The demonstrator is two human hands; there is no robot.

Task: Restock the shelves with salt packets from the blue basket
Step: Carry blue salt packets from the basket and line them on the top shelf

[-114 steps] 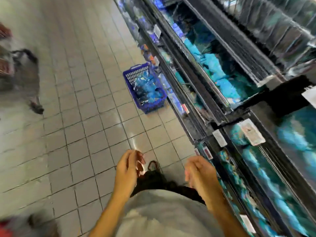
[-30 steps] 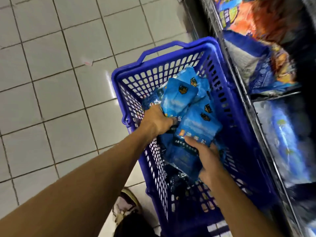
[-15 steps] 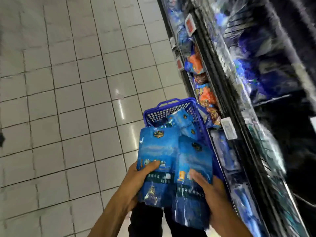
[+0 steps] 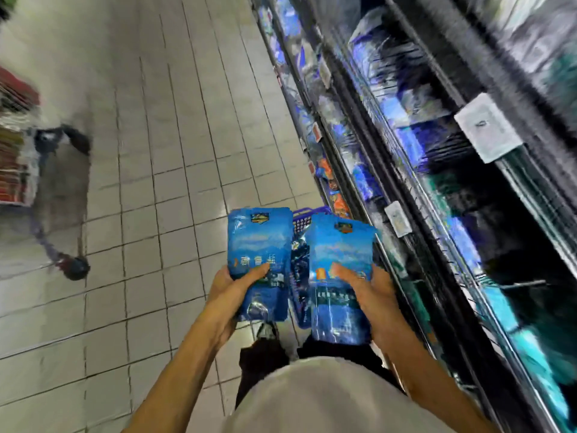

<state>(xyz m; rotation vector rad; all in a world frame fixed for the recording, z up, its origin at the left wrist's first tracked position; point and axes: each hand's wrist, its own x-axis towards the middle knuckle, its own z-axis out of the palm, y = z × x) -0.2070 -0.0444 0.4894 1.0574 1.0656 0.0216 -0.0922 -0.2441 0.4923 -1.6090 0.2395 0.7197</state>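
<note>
left hand (image 4: 230,290) and right hand (image 4: 371,293) each grip a salt packet (image 4: 256,245) low down, thumbs across the fronts, above the blue basket (image 4: 304,218); pouches judged dense, pliable, glossy, best held mid-body.

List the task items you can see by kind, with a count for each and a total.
Blue salt packets in hand: 2, one in the left hand at, one in the right hand at
Blue baskets: 1
Total: 3

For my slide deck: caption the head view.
Left hand and right hand each hold blue salt packets above the blue basket, beside the shelves.
</note>
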